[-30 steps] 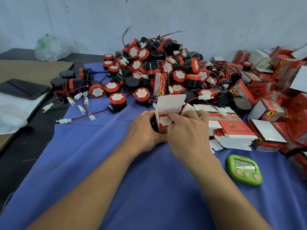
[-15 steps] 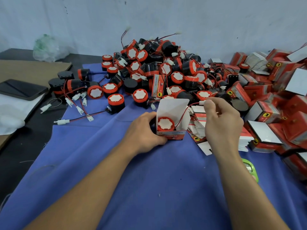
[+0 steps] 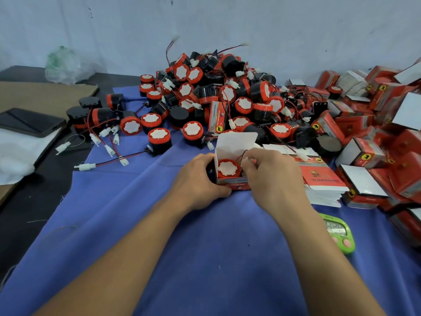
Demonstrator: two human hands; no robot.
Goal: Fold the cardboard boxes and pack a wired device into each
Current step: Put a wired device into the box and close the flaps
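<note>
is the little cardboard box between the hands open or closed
Open. On the small red-and-white cardboard box the white lid flap stands upright, and the red-capped wired device shows inside.

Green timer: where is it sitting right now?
Head view, lower right: the green timer lies on the blue cloth, beside the right forearm and nearer than the stack of flat cartons.

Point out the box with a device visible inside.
The box between left hand and right hand: flap upright, red device showing; other boxes show none.
</note>
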